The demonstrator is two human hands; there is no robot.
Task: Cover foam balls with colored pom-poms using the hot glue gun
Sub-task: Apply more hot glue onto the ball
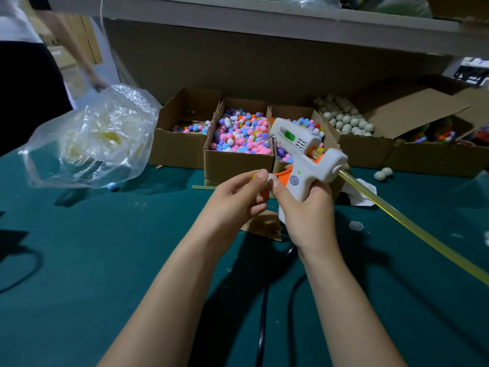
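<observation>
On the green counter (105, 260), a box of pom-poms (239, 133) sits at twelve o'clock and bare foam balls (344, 117) at one. My right hand (304, 207) grips the glue gun (304, 152), fingers curled round its handle. My left hand (238, 200) pinches a foam ball (270, 178) at centre. It is likely feather-light and easily dented, best held on bare patches. My thumb hides most of it.

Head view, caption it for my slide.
Right hand grips glue gun, left hand pinches a small ball, pom-pom boxes behind.

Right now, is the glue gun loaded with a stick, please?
Loaded: a long glue stick protrudes from the back of the glue gun.
</observation>
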